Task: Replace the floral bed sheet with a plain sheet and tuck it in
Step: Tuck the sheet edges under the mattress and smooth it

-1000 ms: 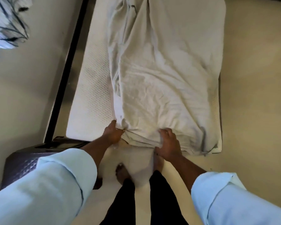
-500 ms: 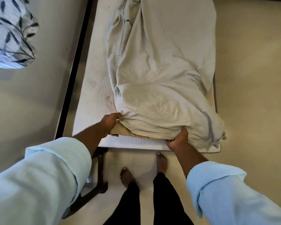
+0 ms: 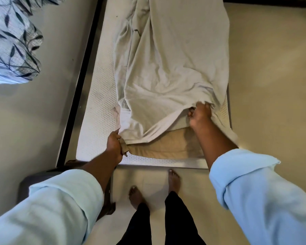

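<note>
At the mattress (image 3: 99, 112) foot, my left hand (image 3: 114, 145) and right hand (image 3: 200, 115) clench the plain sheet (image 3: 170, 68); it runs toward twelve o'clock, uncovered side at nine, nearer my left.

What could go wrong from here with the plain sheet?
1. The left hand grips the plain sheet together with the tan cloth under it; pulling may drag that cloth askew.
2. The sheet lies bunched toward the right, leaving the mattress bare on the left; tucking now would likely set it crooked.
</note>
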Demonstrator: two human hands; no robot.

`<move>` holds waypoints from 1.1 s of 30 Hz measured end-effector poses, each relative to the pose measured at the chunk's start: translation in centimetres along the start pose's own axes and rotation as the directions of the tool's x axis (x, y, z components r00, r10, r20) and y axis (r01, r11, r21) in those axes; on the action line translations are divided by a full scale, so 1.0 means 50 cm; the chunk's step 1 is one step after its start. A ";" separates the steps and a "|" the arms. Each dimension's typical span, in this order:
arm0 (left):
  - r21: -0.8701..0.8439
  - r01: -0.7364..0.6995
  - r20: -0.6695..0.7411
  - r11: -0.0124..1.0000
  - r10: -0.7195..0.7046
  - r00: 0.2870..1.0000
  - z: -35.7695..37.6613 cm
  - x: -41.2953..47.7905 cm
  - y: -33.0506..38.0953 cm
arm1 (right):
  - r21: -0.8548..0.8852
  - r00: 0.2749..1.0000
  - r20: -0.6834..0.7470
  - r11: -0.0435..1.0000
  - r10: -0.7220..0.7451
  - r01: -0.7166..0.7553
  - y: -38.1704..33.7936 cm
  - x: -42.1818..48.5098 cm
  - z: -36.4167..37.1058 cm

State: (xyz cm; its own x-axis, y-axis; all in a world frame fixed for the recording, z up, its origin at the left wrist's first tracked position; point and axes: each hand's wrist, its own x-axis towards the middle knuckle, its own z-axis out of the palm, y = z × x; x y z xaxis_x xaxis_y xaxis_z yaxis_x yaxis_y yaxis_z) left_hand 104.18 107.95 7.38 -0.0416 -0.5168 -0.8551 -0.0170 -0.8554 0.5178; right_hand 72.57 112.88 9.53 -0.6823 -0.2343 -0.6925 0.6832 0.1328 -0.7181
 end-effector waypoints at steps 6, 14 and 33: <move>-0.240 0.049 -0.147 0.970 -0.086 0.985 0.019 0.003 -0.002 | -0.110 0.991 0.102 0.991 0.087 -0.076 0.009 0.026 -0.028; -0.042 0.013 -0.156 0.999 -0.020 0.988 0.031 0.030 -0.024 | -0.485 0.898 -0.319 0.761 0.304 -0.430 0.336 0.153 -0.338; 0.191 -0.052 -0.109 0.980 0.074 0.991 0.065 -0.032 0.097 | -0.402 0.954 -0.287 0.894 0.081 -0.197 0.197 0.107 -0.124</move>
State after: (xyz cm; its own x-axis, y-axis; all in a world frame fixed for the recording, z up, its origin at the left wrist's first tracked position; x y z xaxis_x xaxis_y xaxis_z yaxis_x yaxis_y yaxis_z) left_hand 100.94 104.71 11.34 0.0667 -0.5795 -0.8122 -0.2055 -0.8046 0.5572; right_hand 74.04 118.94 -1.67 -0.6708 0.0636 -0.7389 0.6406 0.5519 -0.5340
